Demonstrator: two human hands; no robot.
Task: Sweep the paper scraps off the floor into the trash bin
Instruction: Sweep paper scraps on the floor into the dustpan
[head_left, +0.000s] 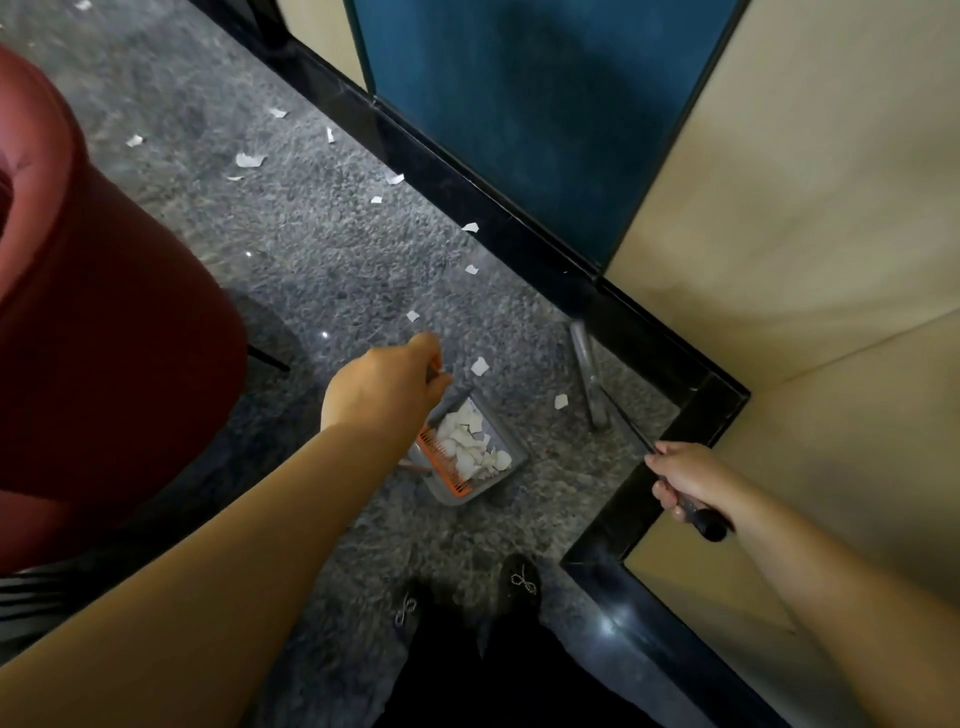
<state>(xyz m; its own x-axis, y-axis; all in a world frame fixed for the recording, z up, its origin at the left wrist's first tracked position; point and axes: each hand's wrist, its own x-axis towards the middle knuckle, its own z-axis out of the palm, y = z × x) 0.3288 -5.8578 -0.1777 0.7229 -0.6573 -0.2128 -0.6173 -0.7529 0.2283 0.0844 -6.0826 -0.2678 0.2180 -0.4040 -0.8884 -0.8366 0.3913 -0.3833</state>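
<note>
Crumpled white scraps (470, 449), grey plastic dustpan (511, 441), speckled floor (322, 249)

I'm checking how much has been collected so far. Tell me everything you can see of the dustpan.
The dustpan is a grey, plastic-looking tray with an orange comb strip along one edge. It sits on the speckled grey floor, just ahead of the person's shoes. A heap of white paper scraps lies inside. The left hand grips its upright handle from above.
</note>
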